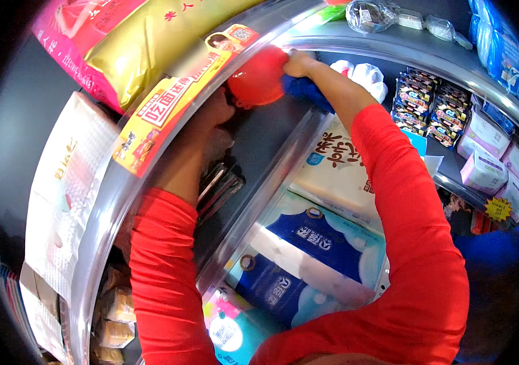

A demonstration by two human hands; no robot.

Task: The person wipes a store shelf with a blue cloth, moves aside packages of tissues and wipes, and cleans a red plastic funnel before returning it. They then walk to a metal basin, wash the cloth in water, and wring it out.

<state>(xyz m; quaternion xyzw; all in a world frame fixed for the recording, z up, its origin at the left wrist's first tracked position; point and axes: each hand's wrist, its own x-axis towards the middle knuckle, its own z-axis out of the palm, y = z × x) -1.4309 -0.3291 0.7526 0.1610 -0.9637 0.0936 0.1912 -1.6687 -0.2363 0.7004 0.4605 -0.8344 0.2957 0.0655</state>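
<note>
My right hand [299,63] is at the right edge of a glossy, rounded red plastic item [261,75], fingers curled against it. Exactly what the item is cannot be told. My left hand [220,112] reaches in under the upper shelf, just left of the red item; shadow and the shelf edge hide most of its fingers. A crumpled clear wrapper [220,141] shows beneath that hand. Lower on the dark shelf [264,146] lie some dark, slim packets [223,185] beside my left forearm. Something dark blue [307,91] sits below my right wrist.
Printed tissue packs [318,237] fill the space below, between my arms. Black packets [412,98] and pale boxes [485,171] stand on the right shelf. A yellow-red label strip [181,100] lines the upper shelf's edge, beside a large gold-and-pink package [149,50].
</note>
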